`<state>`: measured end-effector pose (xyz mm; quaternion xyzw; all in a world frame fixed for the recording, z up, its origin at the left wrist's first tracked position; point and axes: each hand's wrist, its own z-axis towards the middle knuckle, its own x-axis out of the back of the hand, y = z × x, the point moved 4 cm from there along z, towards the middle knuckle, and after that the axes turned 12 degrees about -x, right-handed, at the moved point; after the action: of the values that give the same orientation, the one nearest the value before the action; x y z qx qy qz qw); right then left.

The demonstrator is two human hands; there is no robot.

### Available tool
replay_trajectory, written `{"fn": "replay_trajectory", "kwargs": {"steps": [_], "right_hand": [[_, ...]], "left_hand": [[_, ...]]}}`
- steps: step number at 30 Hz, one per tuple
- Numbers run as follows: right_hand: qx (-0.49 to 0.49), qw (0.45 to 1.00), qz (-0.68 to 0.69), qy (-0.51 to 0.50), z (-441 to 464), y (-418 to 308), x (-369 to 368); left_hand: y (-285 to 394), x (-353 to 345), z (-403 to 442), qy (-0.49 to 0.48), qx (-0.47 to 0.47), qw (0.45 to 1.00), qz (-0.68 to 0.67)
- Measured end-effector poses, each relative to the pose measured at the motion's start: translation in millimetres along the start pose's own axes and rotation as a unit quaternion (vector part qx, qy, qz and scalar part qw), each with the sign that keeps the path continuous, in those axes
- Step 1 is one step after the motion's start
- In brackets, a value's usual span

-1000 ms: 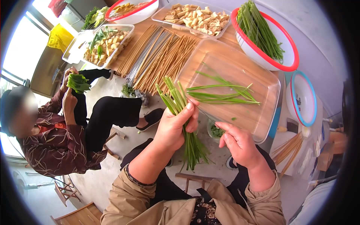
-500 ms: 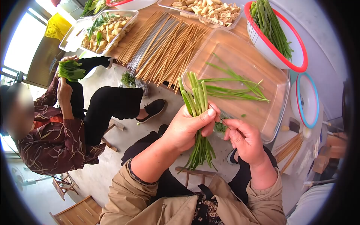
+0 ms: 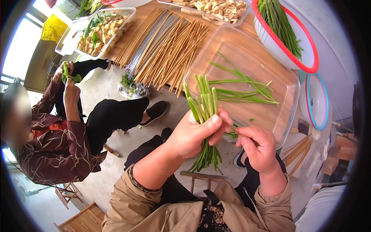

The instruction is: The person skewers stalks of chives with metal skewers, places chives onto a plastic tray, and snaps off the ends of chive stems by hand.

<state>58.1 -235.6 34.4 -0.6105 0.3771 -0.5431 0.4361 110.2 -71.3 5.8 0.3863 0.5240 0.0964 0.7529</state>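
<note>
A bunch of green stalks (image 3: pixel 203 104) is gripped upright in the left hand (image 3: pixel 197 133), its fingers closed around the middle. Just to the right, the thumb and forefinger of the right hand (image 3: pixel 256 146) are brought together; a thin dark strand (image 3: pixel 234 128) appears to be pinched there, too small to be identified. The bunch is left of the right hand, with thick, pale, blunt ends pointing far and thin, darker leaves hanging near. Beyond the hands, loose slender stalks (image 3: pixel 247 96) are scattered in a shallow, clear plastic tray (image 3: pixel 289 112) with rounded corners. Farther left, straight brown sticks (image 3: pixel 166 58) are laid side by side on a wooden table (image 3: pixel 145 9). More long greens (image 3: pixel 280 31) are held in a red-rimmed white basin (image 3: pixel 310 50), far right. At the left, a leafy green (image 3: pixel 72 77) is handled by a seated person (image 3: pixel 58 154) above a pale floor (image 3: pixel 129 154).
</note>
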Motion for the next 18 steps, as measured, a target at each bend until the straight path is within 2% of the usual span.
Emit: {"fn": "replay_trajectory", "kwargs": {"steps": [6,11,18], "right_hand": [[0.054,0.994,-0.078,0.058,-4,-11,8],[0.13,0.967,-0.177,0.129,-9,-18,15],[0.172,0.94,-0.245,0.163,-9,-24,24]], "left_hand": [[-2,-4,2,-0.021,0.005,1.0,0.003],[-4,-5,2,-0.032,0.016,0.999,-0.025],[-7,-10,2,-0.038,0.008,0.999,-0.002]]}}
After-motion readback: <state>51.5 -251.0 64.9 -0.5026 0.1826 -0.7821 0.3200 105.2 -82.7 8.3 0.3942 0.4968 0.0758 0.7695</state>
